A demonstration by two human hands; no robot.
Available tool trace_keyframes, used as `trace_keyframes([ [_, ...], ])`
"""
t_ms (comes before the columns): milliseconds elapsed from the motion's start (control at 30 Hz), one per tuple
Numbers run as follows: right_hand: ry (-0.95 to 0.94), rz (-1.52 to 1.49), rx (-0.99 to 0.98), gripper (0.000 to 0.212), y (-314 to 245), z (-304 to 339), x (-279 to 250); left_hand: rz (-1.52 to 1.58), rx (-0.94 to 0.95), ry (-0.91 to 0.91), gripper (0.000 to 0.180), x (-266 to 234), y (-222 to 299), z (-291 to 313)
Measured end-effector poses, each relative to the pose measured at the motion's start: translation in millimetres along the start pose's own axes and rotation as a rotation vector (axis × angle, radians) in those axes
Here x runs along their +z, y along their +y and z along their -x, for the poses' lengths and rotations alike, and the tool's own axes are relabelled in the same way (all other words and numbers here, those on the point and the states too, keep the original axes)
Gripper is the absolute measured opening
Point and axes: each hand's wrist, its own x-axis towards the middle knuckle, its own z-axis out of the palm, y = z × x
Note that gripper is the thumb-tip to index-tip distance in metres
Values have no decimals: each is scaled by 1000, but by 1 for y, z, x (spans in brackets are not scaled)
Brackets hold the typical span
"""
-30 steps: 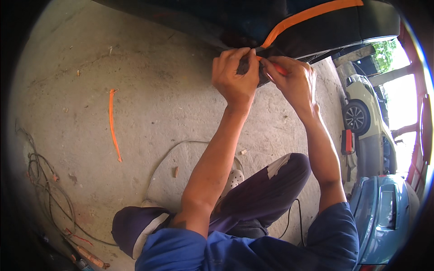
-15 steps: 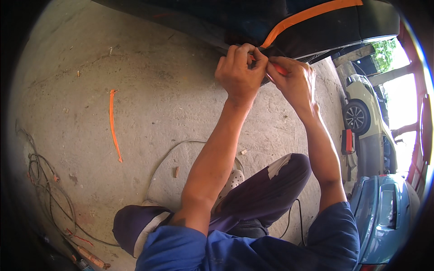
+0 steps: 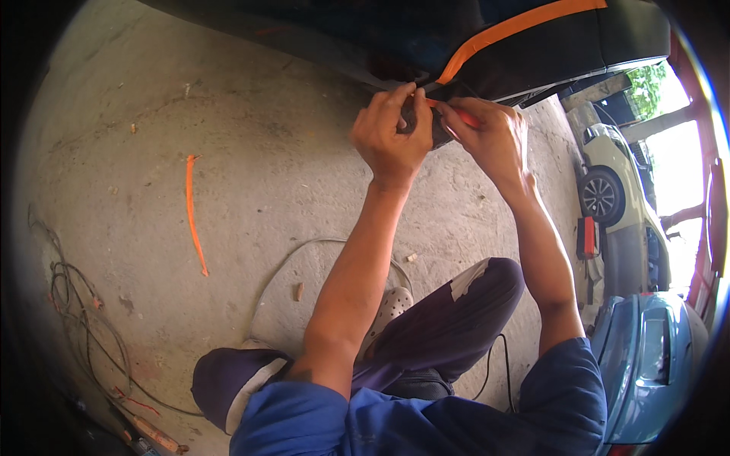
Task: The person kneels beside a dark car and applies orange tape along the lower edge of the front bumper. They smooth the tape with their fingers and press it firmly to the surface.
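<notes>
A strip of orange tape [image 3: 502, 30] runs along the dark car body panel [image 3: 525, 64] at the top. Just below its lower end, my left hand [image 3: 391, 137] is closed in a pinch, thumb and forefinger together at one end of a short orange length. That length stretches across to my right hand [image 3: 490, 137], whose fingers are closed round an orange-red piece of tape [image 3: 470, 118]. Whether this piece is a roll or a folded strip is hidden by the fingers. Both hands are close together, just under the panel's edge.
A loose orange strip [image 3: 193, 216] lies on the concrete floor [image 3: 251, 190] at left. Cables [image 3: 84, 315] coil at far left, near a wooden-handled tool [image 3: 156, 435]. A red box [image 3: 586, 237], a pale car [image 3: 617, 171] and a blue car [image 3: 642, 365] stand at right.
My left hand has drawn back slightly down and left, away from the taped panel. More of the orange length shows between the hands. My right hand has barely moved.
</notes>
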Motion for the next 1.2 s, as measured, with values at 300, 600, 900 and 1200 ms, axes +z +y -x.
trace_keyframes([
  [300,13,6,-4,27,2,-1,2,75,-274,20,12,9,19,5],
  [600,-25,-34,25,24,3,1,2,125,-257,30,14,18,18,1],
  [900,-23,-40,14,24,4,3,1,-12,35,-26,22,17,-7,0],
  [1200,-43,-118,79,29,1,6,3,-16,162,76,23,-1,-12,-10],
])
